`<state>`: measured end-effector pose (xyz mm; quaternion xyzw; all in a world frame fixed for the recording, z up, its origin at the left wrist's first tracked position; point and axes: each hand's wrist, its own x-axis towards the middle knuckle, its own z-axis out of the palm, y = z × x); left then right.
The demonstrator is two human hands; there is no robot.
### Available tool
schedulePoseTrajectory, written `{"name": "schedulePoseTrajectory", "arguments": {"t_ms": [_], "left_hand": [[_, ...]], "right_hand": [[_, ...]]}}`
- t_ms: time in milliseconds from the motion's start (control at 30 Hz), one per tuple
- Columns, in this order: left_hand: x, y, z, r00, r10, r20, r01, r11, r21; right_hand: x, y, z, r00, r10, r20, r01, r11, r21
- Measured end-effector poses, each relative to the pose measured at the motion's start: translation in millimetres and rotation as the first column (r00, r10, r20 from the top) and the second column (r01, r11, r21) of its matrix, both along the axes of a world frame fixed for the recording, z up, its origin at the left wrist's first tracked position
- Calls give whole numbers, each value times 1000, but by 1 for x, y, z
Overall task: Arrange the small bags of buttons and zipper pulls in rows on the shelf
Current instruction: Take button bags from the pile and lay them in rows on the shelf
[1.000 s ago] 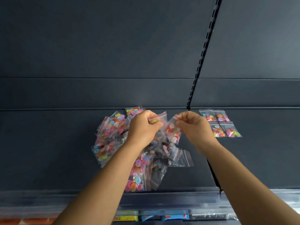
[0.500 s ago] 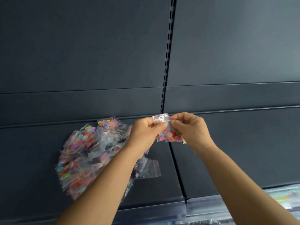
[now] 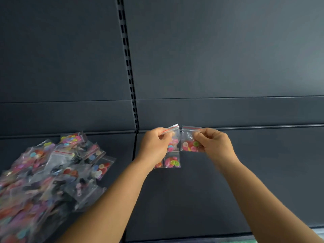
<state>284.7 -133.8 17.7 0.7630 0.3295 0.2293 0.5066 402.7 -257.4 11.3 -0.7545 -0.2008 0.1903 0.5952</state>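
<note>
Both hands up over the dark shelf [image 3: 210, 190], close to the back panel [image 3: 210, 58]. Left hand [image 3: 155, 146] pinches a small clear bag of buttons [image 3: 173, 137] by its red-striped zip top, fingers curled round it; bag hangs down w/ pink & orange buttons inside. Right hand [image 3: 213, 143] pinches a second button bag [image 3: 189, 141] from its right edge — white, green, pink buttons visible. The 2 bags sit side by side, top corners nearly touching, can't tell if they actually meet. Just under the left-hand bag, 2 more bags [image 3: 171, 161] lie flat on the shelf, one partly hidden behind the wrist. Off to the left, well apart, a big loose pile of bags [image 3: 49, 181] — mixed bright buttons, some w/ zipper pulls — heaped on the shelf, blurry at the near end. Slotted upright strip [image 3: 128, 67] runs up the back panel between pile & hands.
</note>
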Motion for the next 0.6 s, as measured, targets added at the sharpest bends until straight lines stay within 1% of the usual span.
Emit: {"name": "schedulePoseTrajectory", "arguments": {"t_ms": [133, 233, 367, 433, 500, 533, 600], "left_hand": [[25, -6, -11, 998, 29, -53, -23, 995, 96], [45, -13, -18, 990, 46, -132, -18, 978, 207], [68, -15, -24, 972, 48, -228, 32, 942, 334], [74, -12, -28, 953, 73, -296, 73, 887, 455], [74, -9, -33, 940, 92, -329, 125, 804, 582], [73, -9, -36, 937, 88, -339, 152, 770, 620], [69, -12, -40, 926, 51, -375, 221, 732, 645]], "right_hand": [[35, -10, -11, 994, -25, 106, 36, 993, -110], [54, -8, -22, 985, -5, 172, 40, 980, -197], [66, -3, -30, 968, 47, 248, 27, 959, -283], [68, -2, -32, 941, 100, 322, 12, 944, -328], [70, -5, -35, 894, 169, 414, 0, 926, -377], [70, -6, -36, 866, 208, 454, -12, 918, -396], [69, -10, -39, 814, 288, 503, -53, 901, -430]]}}
